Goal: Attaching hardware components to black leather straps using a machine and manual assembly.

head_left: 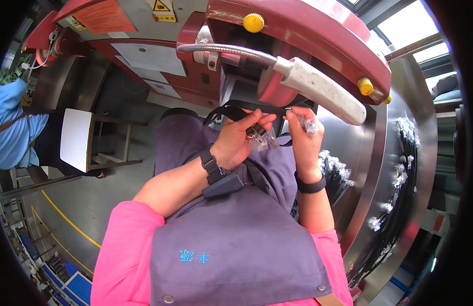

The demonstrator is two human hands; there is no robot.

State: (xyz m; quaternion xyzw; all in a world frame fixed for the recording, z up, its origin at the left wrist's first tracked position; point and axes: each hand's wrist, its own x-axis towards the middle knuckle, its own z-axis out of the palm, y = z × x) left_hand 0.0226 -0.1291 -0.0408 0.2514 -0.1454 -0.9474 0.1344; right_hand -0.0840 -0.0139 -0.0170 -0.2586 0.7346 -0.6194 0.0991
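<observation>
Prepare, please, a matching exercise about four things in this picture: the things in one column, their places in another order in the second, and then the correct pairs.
Things:
1. Flat black strap
2. Round, ridged yellow knobs
3. White rectangular stool top
4. Purple-grey cloth apron

Places:
A. Beside a co-worker in a light-blue top
B. Between the bright pink sleeves
C. In the left hand and right hand
D. On the curved red machine cover

Pairs: 1-C, 2-D, 3-A, 4-B

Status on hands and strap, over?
Left hand holds strap, right hand pinches it. Strap runs between them. White handle looks close beyond right hand.
</observation>
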